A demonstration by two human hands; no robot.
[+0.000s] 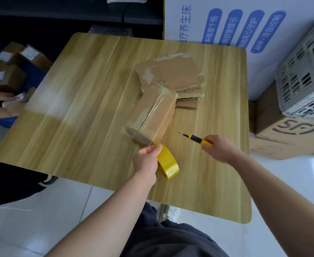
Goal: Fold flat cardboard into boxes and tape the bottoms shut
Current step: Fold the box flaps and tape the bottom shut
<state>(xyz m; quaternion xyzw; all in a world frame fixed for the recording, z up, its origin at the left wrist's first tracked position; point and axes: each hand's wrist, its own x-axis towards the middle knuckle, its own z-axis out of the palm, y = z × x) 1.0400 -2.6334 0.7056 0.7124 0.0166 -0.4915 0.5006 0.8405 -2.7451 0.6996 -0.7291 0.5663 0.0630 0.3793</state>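
Note:
A folded brown cardboard box (150,113) lies on the wooden table (82,108), with clear tape along its seam. A strip of tape runs from its near end to the yellow tape roll (168,165), which my left hand (146,160) grips just in front of the box. My right hand (219,148) holds a yellow-and-black utility knife (197,139) to the right of the box's near end, blade pointing left towards the tape. A stack of flat cardboard pieces (176,75) lies behind the box.
A white plastic crate (304,76) sits on a printed carton (289,134) right of the table. A large white printed board (226,25) stands behind. Small parcels (13,65) and another person's arm (2,101) are at the left. My legs are below the table's near edge.

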